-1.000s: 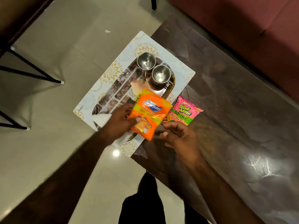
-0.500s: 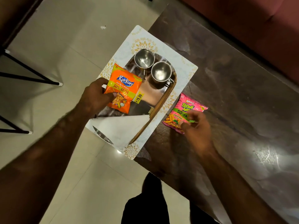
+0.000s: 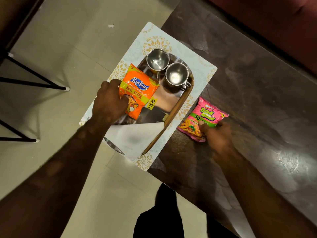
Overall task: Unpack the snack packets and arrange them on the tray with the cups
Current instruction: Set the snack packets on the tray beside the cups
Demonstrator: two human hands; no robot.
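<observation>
A shiny steel tray (image 3: 164, 100) with a wooden right rim lies on a floral placemat (image 3: 154, 42) at the table's left end. Two steel cups (image 3: 157, 59) (image 3: 176, 75) stand at the tray's far end. My left hand (image 3: 109, 102) grips an orange Kurkure packet (image 3: 139, 90) by its lower left edge and holds it on the tray's left side, beside the cups. A pink Bingo packet (image 3: 204, 117) lies on the table just right of the placemat, and my right hand (image 3: 216, 133) pinches its near edge.
The dark wooden table (image 3: 257, 100) stretches to the right. The placemat overhangs the table's left edge above a tiled floor (image 3: 77, 40). Black metal chair legs (image 3: 34, 81) stand at the left. A reddish sofa (image 3: 283, 23) runs along the far right.
My left hand carried the orange packet from in front of me to the tray's left side and lowered it. My right hand reached the pink packet and closed on its near edge.
</observation>
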